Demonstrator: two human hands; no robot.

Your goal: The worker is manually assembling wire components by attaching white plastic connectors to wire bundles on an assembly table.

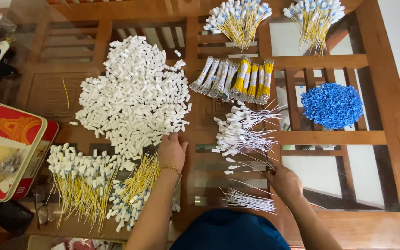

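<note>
The glass-topped wooden table [385,92] carries everything, and the largest thing on it is the heap of small white plastic caps [133,97], spreading away from the left hand [171,150] toward the far side. That hand lies palm down with its fingers loosely spread, the tips touching the near edge of the heap; it grips nothing that can be seen. To do this step well, it would seem best to draw a single cap off the loose edge rather than dig in, so the pile does not slide.

Just left of the left hand, near the person, lie finished yellow ties with white heads [93,185] in two fans. Ahead of the right hand [284,181] is a spread of thin white wires with white tags [241,132], and a smaller bunch of bare white wires [248,201] lies just to its left. The right hand is closed narrowly, pinching what looks like the end of one wire; the grip itself is too small to tell surely. Pulling one wire straight along its length should keep the rest from tangling.

Farther beyond the right hand sit the banded bundles [237,78] and the pile of blue caps [332,105].
</note>
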